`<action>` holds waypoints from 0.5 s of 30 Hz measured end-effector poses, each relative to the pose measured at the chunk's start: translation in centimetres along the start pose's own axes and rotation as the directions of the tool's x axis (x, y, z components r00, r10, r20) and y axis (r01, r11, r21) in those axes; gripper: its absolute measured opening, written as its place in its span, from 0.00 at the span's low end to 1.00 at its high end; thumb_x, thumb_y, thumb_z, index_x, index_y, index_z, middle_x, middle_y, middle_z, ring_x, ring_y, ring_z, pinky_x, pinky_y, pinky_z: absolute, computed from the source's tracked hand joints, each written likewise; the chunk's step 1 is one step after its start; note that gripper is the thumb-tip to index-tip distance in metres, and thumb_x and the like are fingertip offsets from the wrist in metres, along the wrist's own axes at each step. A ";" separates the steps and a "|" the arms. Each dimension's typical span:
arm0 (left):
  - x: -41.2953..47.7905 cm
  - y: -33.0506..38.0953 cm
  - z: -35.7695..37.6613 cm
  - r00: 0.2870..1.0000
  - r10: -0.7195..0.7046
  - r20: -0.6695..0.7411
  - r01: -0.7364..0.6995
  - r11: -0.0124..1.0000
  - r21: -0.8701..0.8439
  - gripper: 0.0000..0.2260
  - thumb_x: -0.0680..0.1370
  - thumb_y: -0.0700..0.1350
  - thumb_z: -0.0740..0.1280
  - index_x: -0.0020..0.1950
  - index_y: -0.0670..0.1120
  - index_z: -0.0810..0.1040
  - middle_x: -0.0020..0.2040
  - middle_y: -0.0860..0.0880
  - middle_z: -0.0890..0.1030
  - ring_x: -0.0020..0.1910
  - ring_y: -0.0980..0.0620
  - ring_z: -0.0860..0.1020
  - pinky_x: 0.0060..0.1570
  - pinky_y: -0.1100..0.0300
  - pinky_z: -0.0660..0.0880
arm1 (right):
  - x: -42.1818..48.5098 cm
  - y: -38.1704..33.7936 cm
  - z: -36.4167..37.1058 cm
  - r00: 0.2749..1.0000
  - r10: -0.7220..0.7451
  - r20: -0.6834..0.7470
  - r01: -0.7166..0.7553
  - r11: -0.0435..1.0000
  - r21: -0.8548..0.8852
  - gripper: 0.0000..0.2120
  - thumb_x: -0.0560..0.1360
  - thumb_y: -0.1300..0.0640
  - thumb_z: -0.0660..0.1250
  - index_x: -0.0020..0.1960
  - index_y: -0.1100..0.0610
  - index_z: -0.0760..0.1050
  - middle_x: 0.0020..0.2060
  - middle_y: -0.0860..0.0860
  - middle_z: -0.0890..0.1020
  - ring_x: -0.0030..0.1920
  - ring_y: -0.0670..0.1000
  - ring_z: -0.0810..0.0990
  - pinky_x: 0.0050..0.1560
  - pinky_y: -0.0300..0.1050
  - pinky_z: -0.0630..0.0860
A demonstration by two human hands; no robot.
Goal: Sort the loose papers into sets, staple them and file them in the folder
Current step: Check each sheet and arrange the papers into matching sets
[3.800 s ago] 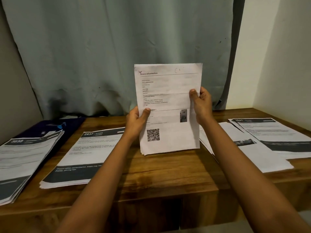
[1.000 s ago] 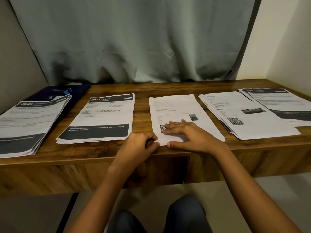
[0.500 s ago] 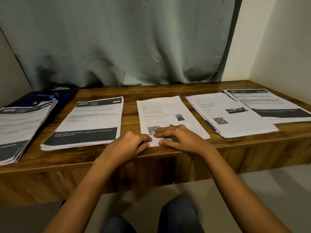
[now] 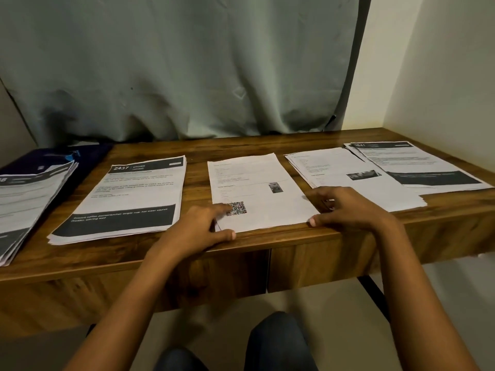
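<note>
Though thin, flat rectangular paper set (image 4: 254, 180)

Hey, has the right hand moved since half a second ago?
Yes. The right hand slid rightward: it was beside the QR code, and now rests at the right edge of the middle sheet.

Left grip (image 4: 203, 226) rests on near-left corner of middle paper stack (image 4: 257, 180), right grip (image 4: 348, 207) touches its near-right corner. 2437 stack (image 4: 126, 194) lies just left on wooden worktop (image 4: 267, 242).
</note>
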State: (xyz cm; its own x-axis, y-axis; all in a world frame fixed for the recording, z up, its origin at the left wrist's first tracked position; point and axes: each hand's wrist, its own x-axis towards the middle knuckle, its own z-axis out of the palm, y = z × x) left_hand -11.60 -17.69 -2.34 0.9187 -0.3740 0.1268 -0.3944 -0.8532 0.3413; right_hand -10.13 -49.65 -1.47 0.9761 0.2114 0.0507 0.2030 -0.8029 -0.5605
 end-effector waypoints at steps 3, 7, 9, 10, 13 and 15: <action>-0.1 -0.4 0.2 1.000 0.023 0.017 -0.023 1.000 -0.001 0.24 0.76 0.57 0.67 0.71 0.54 0.70 0.69 0.51 0.73 0.54 0.56 0.74 0.46 0.68 0.69 | 0.2 0.8 -0.2 0.998 -0.048 0.047 0.047 0.999 0.024 0.30 0.69 0.55 0.75 0.69 0.50 0.71 0.64 0.47 0.76 0.58 0.43 0.75 0.47 0.27 0.72; 0.0 -0.8 0.2 0.999 0.049 -0.021 -0.049 0.999 -0.003 0.21 0.77 0.55 0.67 0.69 0.53 0.73 0.67 0.52 0.75 0.58 0.56 0.75 0.53 0.67 0.71 | 0.4 1.1 0.0 0.994 -0.102 0.028 0.102 0.995 -0.002 0.24 0.70 0.56 0.74 0.65 0.51 0.75 0.60 0.45 0.78 0.53 0.41 0.77 0.49 0.27 0.73; 0.1 -0.9 0.1 0.998 0.064 -0.028 -0.063 0.998 0.007 0.20 0.77 0.54 0.67 0.68 0.53 0.75 0.65 0.52 0.76 0.58 0.57 0.75 0.53 0.69 0.69 | 0.4 1.1 0.1 0.994 -0.111 0.014 0.111 0.994 -0.015 0.22 0.71 0.56 0.74 0.64 0.52 0.77 0.59 0.45 0.79 0.52 0.40 0.77 0.50 0.27 0.72; 0.1 -1.0 0.1 0.997 0.069 -0.029 -0.068 0.998 0.016 0.20 0.77 0.54 0.67 0.68 0.52 0.75 0.64 0.52 0.77 0.57 0.57 0.75 0.52 0.69 0.68 | 0.3 1.1 0.1 0.992 -0.125 0.006 0.125 0.991 -0.038 0.20 0.71 0.56 0.74 0.63 0.52 0.78 0.59 0.45 0.79 0.52 0.40 0.77 0.50 0.26 0.72; 0.2 -0.9 0.0 0.996 0.083 -0.027 -0.081 0.995 0.050 0.19 0.77 0.54 0.66 0.67 0.52 0.75 0.62 0.52 0.79 0.53 0.58 0.75 0.50 0.68 0.70 | 0.2 1.1 0.3 0.982 -0.189 -0.020 0.184 0.973 -0.140 0.16 0.73 0.55 0.72 0.61 0.52 0.79 0.58 0.46 0.80 0.54 0.40 0.76 0.52 0.25 0.70; 0.2 -0.8 0.0 0.996 0.088 -0.027 -0.086 0.994 0.068 0.19 0.77 0.54 0.66 0.67 0.51 0.75 0.60 0.51 0.79 0.49 0.59 0.74 0.48 0.68 0.70 | 0.0 0.9 0.5 0.974 -0.221 -0.040 0.210 0.960 -0.187 0.14 0.74 0.56 0.70 0.60 0.53 0.80 0.58 0.47 0.81 0.56 0.40 0.76 0.52 0.23 0.66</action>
State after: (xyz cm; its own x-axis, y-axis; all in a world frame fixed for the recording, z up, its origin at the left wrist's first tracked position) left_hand -11.05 -17.08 -2.60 0.8806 -0.4379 0.1813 -0.4725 -0.8406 0.2647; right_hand -9.98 -50.15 -2.37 0.9092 0.3613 0.2069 0.4147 -0.8304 -0.3722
